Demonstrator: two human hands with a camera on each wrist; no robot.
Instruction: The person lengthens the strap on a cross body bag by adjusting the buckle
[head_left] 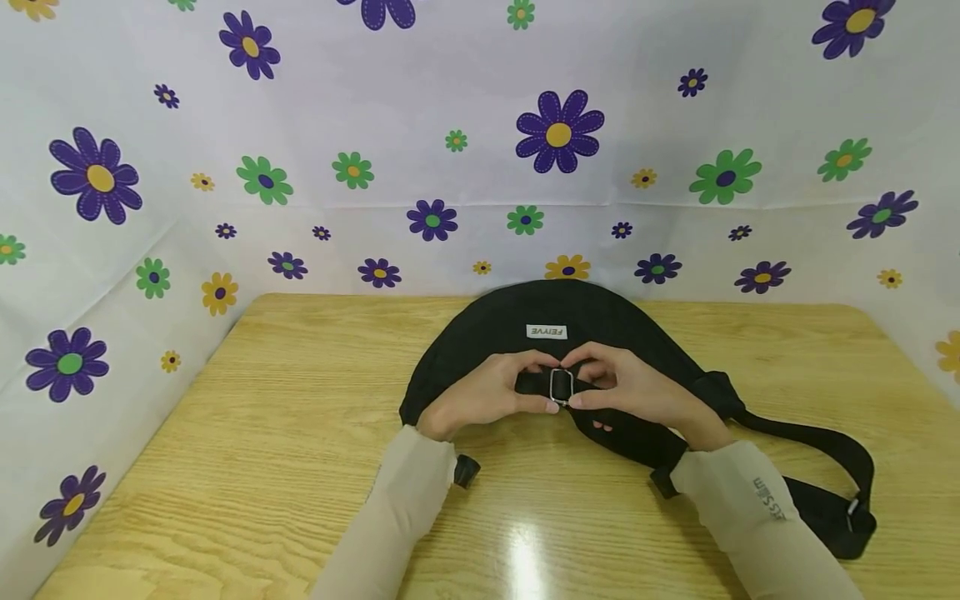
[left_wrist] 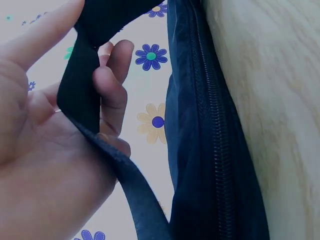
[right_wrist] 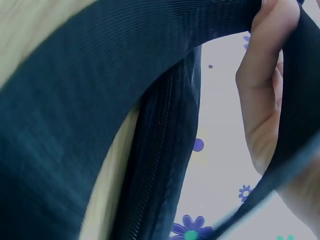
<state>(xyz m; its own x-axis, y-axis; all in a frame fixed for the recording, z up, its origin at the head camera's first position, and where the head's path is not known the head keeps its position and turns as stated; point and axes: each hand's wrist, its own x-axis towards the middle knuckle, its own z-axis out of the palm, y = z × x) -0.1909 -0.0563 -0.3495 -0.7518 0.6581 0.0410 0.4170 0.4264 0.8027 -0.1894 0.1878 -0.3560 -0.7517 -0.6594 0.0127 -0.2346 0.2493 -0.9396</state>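
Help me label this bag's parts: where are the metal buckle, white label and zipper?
Metal buckle (head_left: 552, 387): head view, left side of its frame.
White label (head_left: 547, 332): head view, middle of its face.
Zipper (left_wrist: 216, 120): left wrist view, along its teeth.

Before the cloth (head_left: 480, 183), the bag (head_left: 592, 321) lies on the table (head_left: 300, 417) behind the buckle (head_left: 552, 386), a strap loop (head_left: 817, 435) at right.

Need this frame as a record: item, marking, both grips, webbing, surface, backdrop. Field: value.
surface: wood-grain table
item: black crescent-shaped sling bag, on the table
marking: white tag, FEIYVE, upside down in head view
left grip: pinches left side of metal slider buckle
right grip: pinches its right side
webbing: black strap, through the buckle
backdrop: white floral cloth
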